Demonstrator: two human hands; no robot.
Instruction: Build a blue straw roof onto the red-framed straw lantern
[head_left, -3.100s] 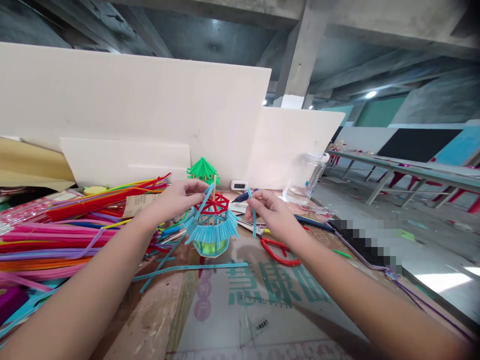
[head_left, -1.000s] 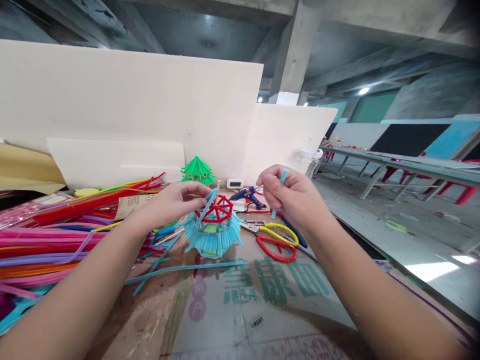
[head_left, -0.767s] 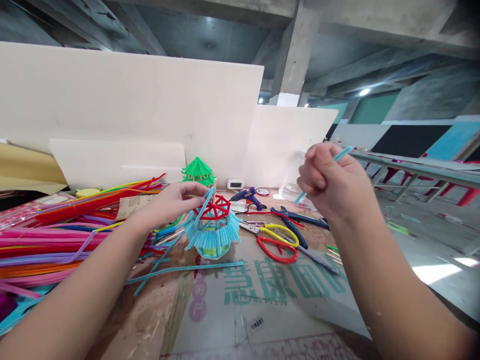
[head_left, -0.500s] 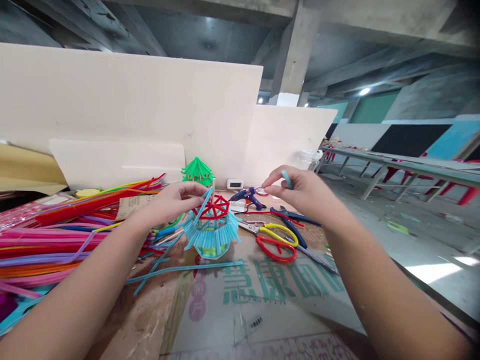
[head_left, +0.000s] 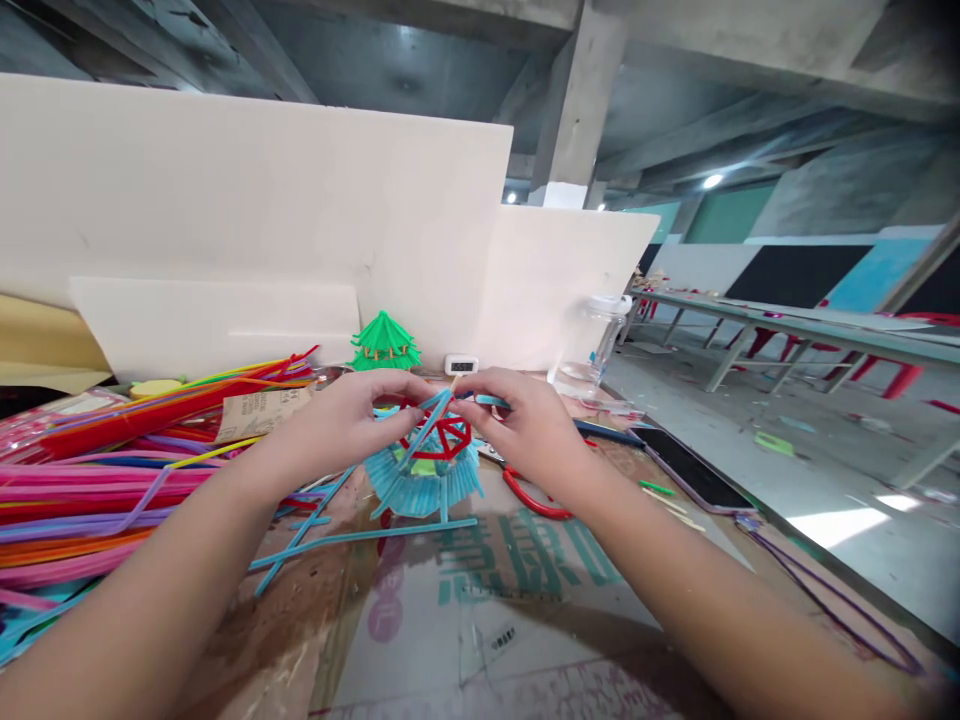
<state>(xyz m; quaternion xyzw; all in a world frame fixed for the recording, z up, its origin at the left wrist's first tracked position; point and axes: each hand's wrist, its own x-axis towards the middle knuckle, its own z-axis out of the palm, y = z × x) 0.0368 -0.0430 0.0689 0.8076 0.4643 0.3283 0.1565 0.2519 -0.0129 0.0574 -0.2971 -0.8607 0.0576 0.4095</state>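
A small pavilion model made of pipe cleaners stands in front of me, with a light-blue fringed roof (head_left: 420, 490) and a red spoked frame (head_left: 454, 440) on top. My left hand (head_left: 356, 418) is closed at the upper left of the frame, pinching a light-blue pipe cleaner (head_left: 426, 430) that slants over it. From the other side my right hand (head_left: 534, 425) meets it, fingers pinched at the top of the frame. A short light-blue piece (head_left: 491, 400) shows between the right fingers. The fingertips partly hide where the pieces touch.
Bundles of coloured pipe cleaners (head_left: 90, 490) lie at the left. A green-roofed model (head_left: 384, 342), a small digital clock (head_left: 461, 365) and a clear jar (head_left: 592, 345) stand behind. Red-handled scissors (head_left: 536, 495) and a phone (head_left: 694, 470) lie to the right.
My right hand has come left and down from above the tools to the model's top, meeting my left hand. The model now tilts toward me, and the view has shifted slightly.
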